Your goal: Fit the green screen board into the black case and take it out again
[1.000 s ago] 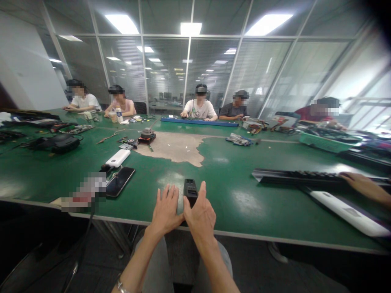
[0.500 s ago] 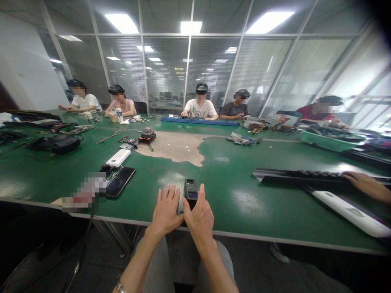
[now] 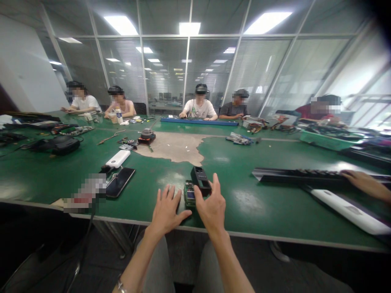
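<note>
In front of me a small device lies in two parts. Its green circuit board with a little dark screen (image 3: 190, 193) rests on the table between my hands. Just up and to the right of it, a black plastic cover (image 3: 200, 178) with cut-outs is tilted, gripped by my right hand (image 3: 211, 203) between thumb and fingers. My left hand (image 3: 167, 207) lies palm down on the table, fingers spread, its thumb pointing toward the board's near end. Whether that thumb touches the board I cannot tell.
To the left lie a black smartphone (image 3: 121, 182) and a white power bank (image 3: 118, 159). On the right are a long black rail (image 3: 284, 176), touched by another person's hand (image 3: 365, 185), and a long white-topped part (image 3: 348, 209). Several people sit across the green table (image 3: 238, 162).
My right hand has lifted the black cover off the device and shifted it right, exposing the green circuit board. My left thumb has spread out toward the board.
</note>
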The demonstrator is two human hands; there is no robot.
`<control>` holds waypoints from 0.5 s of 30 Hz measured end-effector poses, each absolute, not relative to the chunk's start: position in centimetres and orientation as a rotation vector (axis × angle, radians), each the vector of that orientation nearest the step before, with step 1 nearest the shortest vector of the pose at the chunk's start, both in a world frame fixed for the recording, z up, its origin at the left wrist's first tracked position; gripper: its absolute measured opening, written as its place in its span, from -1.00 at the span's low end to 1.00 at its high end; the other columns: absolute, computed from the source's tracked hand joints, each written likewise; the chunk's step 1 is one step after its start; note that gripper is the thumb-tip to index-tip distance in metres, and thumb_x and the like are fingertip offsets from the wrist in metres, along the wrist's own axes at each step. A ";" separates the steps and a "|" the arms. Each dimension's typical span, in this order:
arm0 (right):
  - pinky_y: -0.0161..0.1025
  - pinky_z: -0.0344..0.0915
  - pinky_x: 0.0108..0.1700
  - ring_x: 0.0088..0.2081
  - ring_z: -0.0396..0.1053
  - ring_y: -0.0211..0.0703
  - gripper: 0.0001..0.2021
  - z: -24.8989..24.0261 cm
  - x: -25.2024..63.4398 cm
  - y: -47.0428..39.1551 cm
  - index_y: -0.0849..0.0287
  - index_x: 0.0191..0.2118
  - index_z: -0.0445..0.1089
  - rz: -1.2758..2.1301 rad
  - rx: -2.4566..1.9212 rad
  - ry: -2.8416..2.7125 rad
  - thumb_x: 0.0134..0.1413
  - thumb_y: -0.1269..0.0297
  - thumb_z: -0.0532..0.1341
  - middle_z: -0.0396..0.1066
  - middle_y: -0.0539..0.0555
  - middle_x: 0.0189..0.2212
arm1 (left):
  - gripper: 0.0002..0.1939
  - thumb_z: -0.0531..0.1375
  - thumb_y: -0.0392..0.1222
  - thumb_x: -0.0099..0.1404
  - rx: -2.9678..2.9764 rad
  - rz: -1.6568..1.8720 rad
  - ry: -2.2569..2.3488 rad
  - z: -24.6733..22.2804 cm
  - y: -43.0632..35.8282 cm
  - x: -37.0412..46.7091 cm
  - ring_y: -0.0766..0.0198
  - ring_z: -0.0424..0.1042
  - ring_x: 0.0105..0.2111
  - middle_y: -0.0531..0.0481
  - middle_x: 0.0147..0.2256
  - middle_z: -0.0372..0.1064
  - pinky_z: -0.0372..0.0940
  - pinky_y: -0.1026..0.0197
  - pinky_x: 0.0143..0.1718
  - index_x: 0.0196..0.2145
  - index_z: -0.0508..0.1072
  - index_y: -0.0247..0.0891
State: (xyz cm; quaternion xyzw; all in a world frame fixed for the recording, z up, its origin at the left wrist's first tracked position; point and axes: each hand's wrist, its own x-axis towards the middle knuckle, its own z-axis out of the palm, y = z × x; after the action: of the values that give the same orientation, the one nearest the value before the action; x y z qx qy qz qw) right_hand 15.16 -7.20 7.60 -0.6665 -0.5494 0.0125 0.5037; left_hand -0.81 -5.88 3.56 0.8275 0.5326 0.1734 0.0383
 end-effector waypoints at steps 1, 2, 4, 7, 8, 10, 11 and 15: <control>-0.05 0.28 0.04 0.03 0.39 0.08 -0.23 7.4 16.0 -7.1 0.26 0.36 -0.11 0.003 -1.614 -1.314 0.14 0.02 0.14 0.40 0.26 0.05 | -0.20 0.04 0.38 0.24 2.538 0.532 1.631 3.5 -5.9 -0.8 -0.15 -0.18 0.34 -0.16 0.33 -0.04 -0.25 -0.33 0.28 0.28 0.14 -0.13; -0.05 0.28 0.04 0.03 0.39 0.08 -0.23 7.0 16.9 -7.1 0.26 0.36 -0.10 -0.012 -1.633 -1.300 0.13 0.02 0.14 0.40 0.25 0.05 | -0.21 0.03 0.38 0.25 2.538 0.532 1.631 3.5 -5.8 -0.8 -0.14 -0.18 0.34 -0.15 0.33 -0.03 -0.26 -0.33 0.28 0.28 0.15 -0.12; -0.04 0.29 0.01 -0.02 0.42 0.11 -0.23 6.0 18.8 -7.0 0.27 0.35 -0.06 -0.022 -1.695 -1.262 0.11 0.03 0.15 0.43 0.24 0.02 | -0.23 0.02 0.37 0.26 2.538 0.528 1.632 3.5 -5.8 -0.8 -0.13 -0.18 0.34 -0.14 0.33 -0.04 -0.26 -0.32 0.28 0.27 0.16 -0.10; -0.02 0.30 0.00 -0.04 0.43 0.15 -0.20 4.4 21.1 -6.9 0.32 0.34 -0.04 -0.041 -1.763 -1.225 0.07 0.01 0.15 0.43 0.26 0.01 | -0.26 0.00 0.37 0.27 2.536 0.519 1.637 3.6 -5.8 -0.8 -0.12 -0.19 0.34 -0.12 0.34 -0.05 -0.26 -0.32 0.28 0.27 0.17 -0.07; -0.02 0.30 -0.01 -0.04 0.43 0.15 -0.20 3.9 21.7 -6.9 0.31 0.34 -0.04 -0.042 -1.780 -1.217 0.06 0.00 0.15 0.43 0.26 0.01 | -0.26 -0.01 0.37 0.28 2.536 0.515 1.637 3.6 -5.9 -0.7 -0.12 -0.19 0.34 -0.12 0.34 -0.05 -0.26 -0.32 0.28 0.27 0.16 -0.06; -0.01 0.29 -0.01 -0.04 0.43 0.16 -0.19 3.2 22.5 -6.9 0.30 0.34 -0.03 -0.033 -1.804 -1.198 0.05 -0.01 0.16 0.43 0.26 0.01 | -0.26 -0.02 0.37 0.28 2.539 0.511 1.637 3.7 -5.9 -0.7 -0.12 -0.19 0.34 -0.11 0.34 -0.05 -0.26 -0.32 0.28 0.28 0.16 -0.05; -0.01 0.29 -0.01 -0.05 0.43 0.16 -0.19 3.0 22.8 -6.9 0.30 0.34 -0.02 -0.020 -1.811 -1.189 0.04 -0.02 0.16 0.44 0.26 0.00 | -0.27 -0.02 0.37 0.28 2.542 0.508 1.637 3.8 -6.0 -0.7 -0.12 -0.19 0.35 -0.11 0.34 -0.05 -0.26 -0.33 0.28 0.27 0.16 -0.04; -0.02 0.29 0.00 -0.06 0.43 0.15 -0.17 2.4 23.3 -6.9 0.37 0.32 0.00 0.034 -1.797 -1.194 0.02 -0.03 0.16 0.44 0.29 -0.01 | -0.31 -0.01 0.35 0.29 2.543 0.488 1.648 4.0 -6.0 -0.5 -0.12 -0.19 0.35 -0.11 0.34 -0.06 -0.27 -0.34 0.27 0.26 0.18 0.00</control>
State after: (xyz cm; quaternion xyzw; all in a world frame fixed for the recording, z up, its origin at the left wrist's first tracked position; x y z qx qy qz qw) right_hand 23.33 -6.93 2.36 -0.7341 -0.4876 0.0138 0.4724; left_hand -0.49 -6.04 3.98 0.8280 0.5366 0.1589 0.0362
